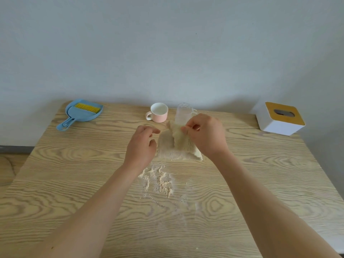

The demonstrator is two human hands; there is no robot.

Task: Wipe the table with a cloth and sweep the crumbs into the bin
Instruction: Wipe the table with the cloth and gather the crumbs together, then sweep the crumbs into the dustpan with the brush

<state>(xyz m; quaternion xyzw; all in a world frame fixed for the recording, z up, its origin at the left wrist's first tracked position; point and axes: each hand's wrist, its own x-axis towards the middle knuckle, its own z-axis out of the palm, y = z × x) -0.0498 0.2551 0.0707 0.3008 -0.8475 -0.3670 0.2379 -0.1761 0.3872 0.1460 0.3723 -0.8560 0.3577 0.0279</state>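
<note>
A beige cloth (pixel 175 144) lies partly on the wooden table (pixel 74 183), its upper edge lifted. My right hand (pixel 206 135) pinches that raised edge between thumb and fingers. Just left of the cloth hovers my left hand (pixel 141 144), fingers curled and apart, holding nothing. A patch of pale crumbs (pixel 158 180) is spread on the table in front of the cloth, between my forearms. A blue dustpan (pixel 81 113) with a yellow-bristled brush (pixel 87 107) inside rests at the far left corner. No bin is visible.
A pink-and-white mug (pixel 158 112) and a clear glass cup (pixel 183 113) stand at the back, right behind the cloth. A white tissue box with a yellow top (pixel 279 119) sits at the far right corner. A wall runs behind the table.
</note>
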